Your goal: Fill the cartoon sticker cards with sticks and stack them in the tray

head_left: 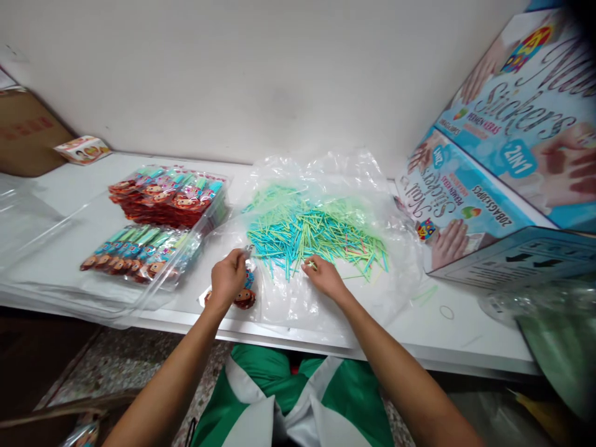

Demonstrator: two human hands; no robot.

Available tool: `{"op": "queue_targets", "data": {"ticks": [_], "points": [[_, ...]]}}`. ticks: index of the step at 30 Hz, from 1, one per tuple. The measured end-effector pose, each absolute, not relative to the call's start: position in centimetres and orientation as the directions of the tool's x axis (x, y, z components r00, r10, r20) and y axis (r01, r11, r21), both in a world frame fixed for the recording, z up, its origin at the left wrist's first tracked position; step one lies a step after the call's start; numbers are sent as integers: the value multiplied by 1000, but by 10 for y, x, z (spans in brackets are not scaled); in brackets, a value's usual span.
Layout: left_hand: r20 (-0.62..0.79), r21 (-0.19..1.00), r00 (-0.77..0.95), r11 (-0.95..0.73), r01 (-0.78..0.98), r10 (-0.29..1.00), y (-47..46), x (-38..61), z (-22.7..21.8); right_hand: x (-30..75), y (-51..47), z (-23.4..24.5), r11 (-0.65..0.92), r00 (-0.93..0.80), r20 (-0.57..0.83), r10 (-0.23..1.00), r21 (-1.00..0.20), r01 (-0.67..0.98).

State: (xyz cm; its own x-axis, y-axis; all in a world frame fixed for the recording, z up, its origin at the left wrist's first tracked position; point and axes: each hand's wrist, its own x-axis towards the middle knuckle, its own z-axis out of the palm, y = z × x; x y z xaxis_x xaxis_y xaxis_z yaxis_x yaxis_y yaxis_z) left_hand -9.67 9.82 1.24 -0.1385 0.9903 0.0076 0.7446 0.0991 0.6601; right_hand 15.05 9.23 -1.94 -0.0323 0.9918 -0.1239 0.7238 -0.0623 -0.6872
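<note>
My left hand [227, 277] is closed round a small printed plastic packet [244, 293] with a cartoon face, held just above the white table [69, 186]. My right hand [323, 276] pinches a thin green stick [311, 266] at the near edge of a heap of blue and green sticks [307, 233]. The heap lies on a clear plastic sheet [326, 298] spread over the middle of the table.
Left of the hands lie two stacks of filled cartoon packets [170, 195] [139, 251] on clear plastic. Large "Nail Stickers" boxes [503, 143] stand at the right. A brown carton [23, 133] and a small box [82, 149] sit at the far left. A wall runs behind.
</note>
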Motion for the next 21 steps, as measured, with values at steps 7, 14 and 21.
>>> {"op": "queue_targets", "data": {"ticks": [7, 14, 21], "points": [[55, 95, -106, 100, 990, 993, 96, -100, 19, 126, 157, -24, -184, 131, -143, 981, -464, 867], [197, 90, -149, 133, 987, 969, 95, -104, 28, 111, 190, -29, -205, 150, -170, 974, -380, 902], [201, 47, -198, 193, 980, 959, 99, -118, 39, 163, 182, -29, -165, 117, -151, 982, -362, 917]]}}
